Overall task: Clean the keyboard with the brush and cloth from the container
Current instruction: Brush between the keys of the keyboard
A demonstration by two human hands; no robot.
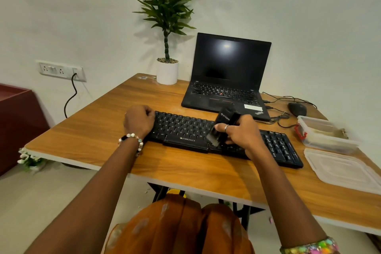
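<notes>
1. Wooden desk [86, 130] against a pale wall carries the black keyboard [185, 132] near its front edge, with an open laptop [228, 80] behind it and a potted plant [167, 70] further back.
2. At the keyboard's left end the left hand [138, 120] rests with fingers curled over the edge, apparently steadying it.
3. Over the middle keys, the right hand [240, 132] grips the black brush [223, 126], fingers wrapped round its handle; the bristles point down onto the lower key rows and look blurred.
4. Near the right edge of the desk stands the clear container [329, 142], open, its lid [346, 171] lying flat in front of it. A pale thing lies inside, possibly the cloth; I cannot tell for sure.
5. My judgement: the brushing step is under way, with the brush about midway along the keyboard. How much is already swept cannot be told.
6. Left, as far as can be judged: finishing the brushing, including the number pad at the right end, then wiping with the cloth.
</notes>
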